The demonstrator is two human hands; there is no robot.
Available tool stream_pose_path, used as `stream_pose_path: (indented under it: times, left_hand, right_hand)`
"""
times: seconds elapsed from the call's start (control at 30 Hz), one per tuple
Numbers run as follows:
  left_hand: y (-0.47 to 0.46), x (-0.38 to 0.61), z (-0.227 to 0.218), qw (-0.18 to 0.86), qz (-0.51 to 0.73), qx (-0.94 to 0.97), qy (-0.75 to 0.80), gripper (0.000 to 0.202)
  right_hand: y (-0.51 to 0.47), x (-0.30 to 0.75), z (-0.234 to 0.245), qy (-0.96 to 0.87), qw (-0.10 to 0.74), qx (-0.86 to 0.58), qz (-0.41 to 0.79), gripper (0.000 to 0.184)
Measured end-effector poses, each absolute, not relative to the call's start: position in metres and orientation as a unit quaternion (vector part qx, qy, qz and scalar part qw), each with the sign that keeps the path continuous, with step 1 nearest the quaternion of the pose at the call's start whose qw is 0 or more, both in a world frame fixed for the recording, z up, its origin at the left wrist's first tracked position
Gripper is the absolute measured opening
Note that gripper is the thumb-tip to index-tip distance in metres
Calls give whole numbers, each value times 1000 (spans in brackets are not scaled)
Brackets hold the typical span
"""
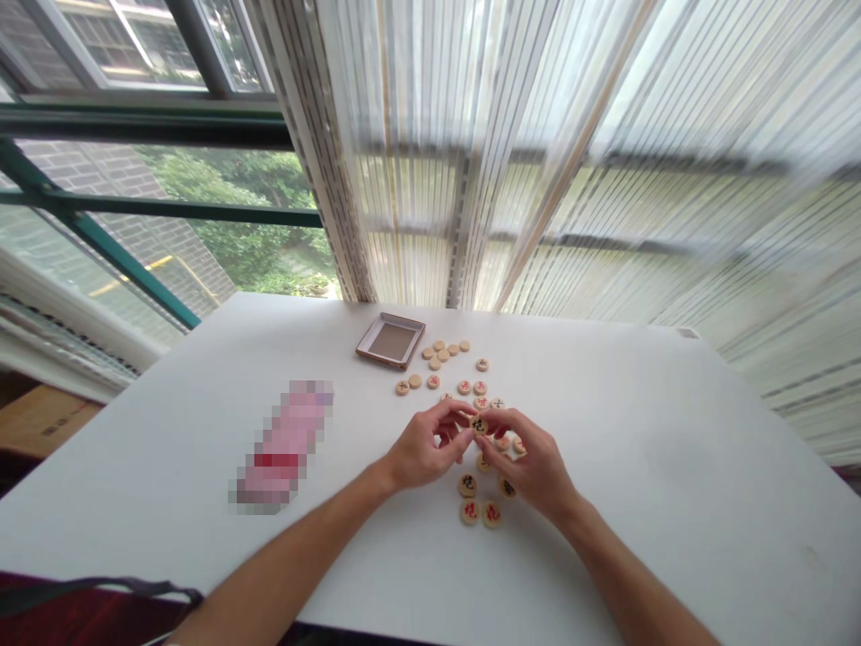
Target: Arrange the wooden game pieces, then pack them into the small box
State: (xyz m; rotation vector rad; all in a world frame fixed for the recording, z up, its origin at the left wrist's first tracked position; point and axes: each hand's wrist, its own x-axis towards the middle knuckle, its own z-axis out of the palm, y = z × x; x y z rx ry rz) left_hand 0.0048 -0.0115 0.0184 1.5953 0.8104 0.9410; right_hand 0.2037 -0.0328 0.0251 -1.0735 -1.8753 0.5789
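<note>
Between my two hands, a round wooden Chinese chess piece (pixel 478 426) with a black character is held up over the table, its face turned toward me. My left hand (pixel 423 446) pinches it from the left with closed fingertips. From the other side, the thumb and fingers of my right hand (pixel 534 462) grip it too. Just below lie a black-marked piece (pixel 467 485) and two red-marked pieces, the left one (pixel 469 512) beside the right one (pixel 492 514). Several more pieces are partly hidden behind my hands.
A shallow open box (pixel 360 351) sits toward the back of the white table (pixel 646 538). Beside it lie several blank-side-up pieces (pixel 442 355), with red-marked ones (pixel 465 387) nearer. A blurred-out pink object (pixel 289 440) lies on the left. Striped curtains (pixel 538 179) hang behind.
</note>
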Motion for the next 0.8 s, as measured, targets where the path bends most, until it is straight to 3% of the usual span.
stream_pose_path:
  times: [0.8]
  left_hand:
    - [-16,5,17,387,393,766,330,30]
  right_hand:
    - [-34,203,31,-712,434,-461,305,18]
